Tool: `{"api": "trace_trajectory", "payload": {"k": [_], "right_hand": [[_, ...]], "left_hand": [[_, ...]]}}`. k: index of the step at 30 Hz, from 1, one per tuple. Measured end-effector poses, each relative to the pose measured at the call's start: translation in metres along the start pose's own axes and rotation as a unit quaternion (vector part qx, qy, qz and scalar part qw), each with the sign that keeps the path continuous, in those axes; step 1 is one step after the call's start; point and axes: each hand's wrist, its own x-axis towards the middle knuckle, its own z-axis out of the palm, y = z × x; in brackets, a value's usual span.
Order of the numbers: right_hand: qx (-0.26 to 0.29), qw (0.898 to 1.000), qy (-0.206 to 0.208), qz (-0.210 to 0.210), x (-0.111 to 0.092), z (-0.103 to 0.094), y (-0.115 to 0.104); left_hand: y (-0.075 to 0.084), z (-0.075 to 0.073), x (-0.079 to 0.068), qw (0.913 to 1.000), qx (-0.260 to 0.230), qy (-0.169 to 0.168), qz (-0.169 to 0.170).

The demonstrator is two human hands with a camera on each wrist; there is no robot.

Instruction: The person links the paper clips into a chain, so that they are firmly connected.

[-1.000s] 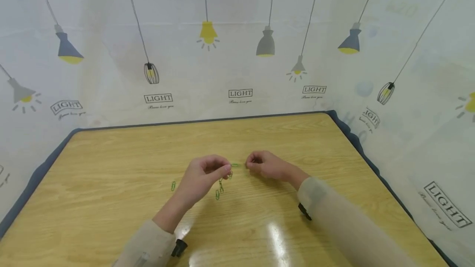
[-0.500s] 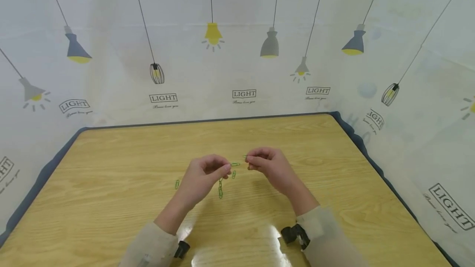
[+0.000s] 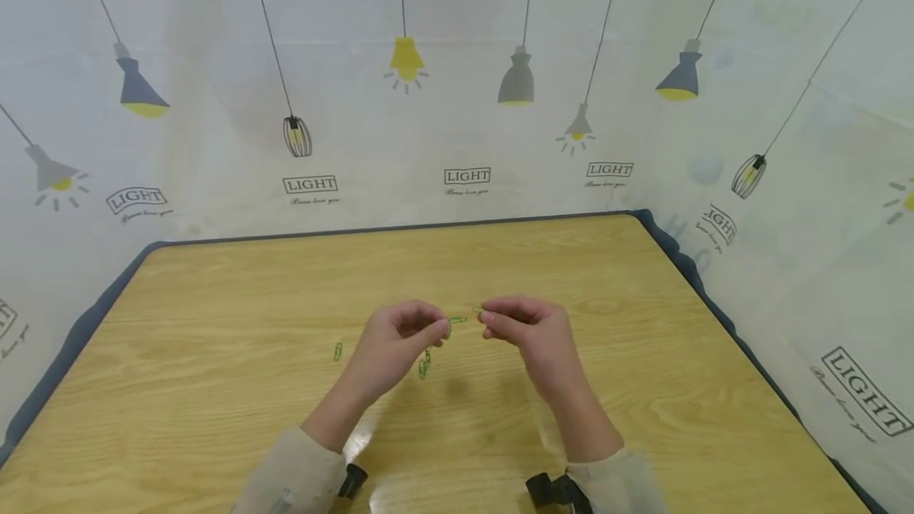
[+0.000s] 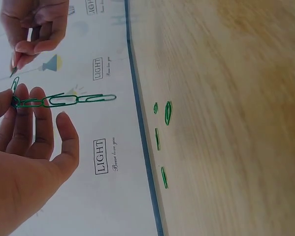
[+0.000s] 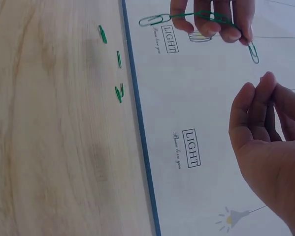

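My left hand (image 3: pixel 400 339) pinches a chain of linked green paper clips between thumb and forefinger. In the left wrist view the paper clip chain (image 4: pixel 77 99) hangs along the curled fingers, and one end clip (image 4: pixel 15 84) pokes out beyond the fingertips toward the other hand. My right hand (image 3: pixel 543 339) is raised just to the right, its thumb and forefinger pinching a single green paper clip (image 4: pixel 13 72). Most of that clip is hidden by the fingers. A narrow gap separates it from the end clip.
Several loose green paper clips (image 4: pixel 168 113) lie on the wooden table (image 3: pixel 250 292) below the hands. One loose clip (image 3: pixel 338 351) lies left of the left hand. A curtain (image 3: pixel 357 117) printed with lamps stands behind the table's dark edge.
The right hand has turned, its forearm swinging in toward the front, and now holds its paper clip up facing the chain. The left hand has stayed nearly in place.
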Motion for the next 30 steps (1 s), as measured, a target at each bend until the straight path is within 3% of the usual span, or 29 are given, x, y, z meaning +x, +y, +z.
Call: {"api": "trace_trajectory", "payload": {"k": [7, 19, 30], "right_hand": [[0.021, 1.0, 0.013, 0.003, -0.006, 0.016, -0.003], [0.01, 0.999, 0.048, 0.006, -0.012, 0.03, -0.004], [-0.008, 0.998, 0.058, 0.006, -0.013, 0.031, -0.003]], "left_hand": [[0.0, 0.003, -0.002, 0.9998, 0.01, 0.008, 0.015], [0.002, 0.007, -0.004, 0.9982, 0.045, 0.025, 0.031], [0.003, 0.009, -0.005, 0.9914, 0.088, 0.05, 0.083]]}}
